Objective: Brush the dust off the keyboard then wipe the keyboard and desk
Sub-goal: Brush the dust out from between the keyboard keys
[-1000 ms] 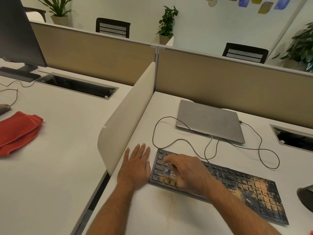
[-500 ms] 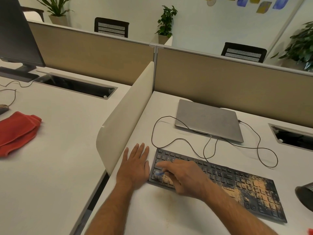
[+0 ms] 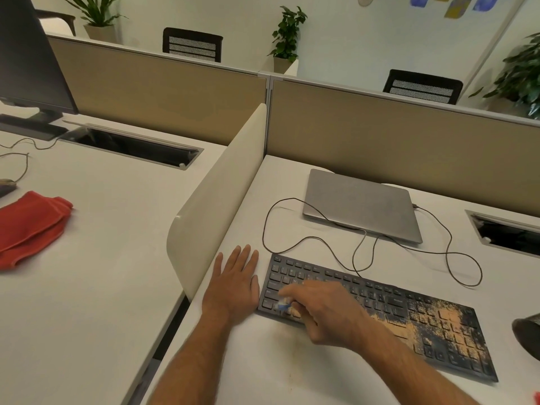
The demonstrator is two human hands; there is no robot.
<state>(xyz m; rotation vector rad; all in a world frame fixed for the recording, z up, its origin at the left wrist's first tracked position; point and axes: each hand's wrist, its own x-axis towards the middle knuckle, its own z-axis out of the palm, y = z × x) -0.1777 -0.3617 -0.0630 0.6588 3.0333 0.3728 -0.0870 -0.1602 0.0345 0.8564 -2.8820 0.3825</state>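
The keyboard [image 3: 377,311] lies on the tabletop [image 3: 263,369]. The right hand [image 3: 324,311] grips a small blue brush [image 3: 283,306] at its left end, while orange dust [image 3: 432,320] sits well right of that grip. The left hand [image 3: 233,285] rests flat beside it. Brisk strokes could flick dust onto the tabletop or drag the cable [image 3: 292,241].

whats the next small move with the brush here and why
Probably sweep the small brush rightward along the keyboard. The right hand holds it at the left end, where the keys look mostly dark, while thick tan dust covers the right end. The left hand rests flat on the desk beside the keyboard.
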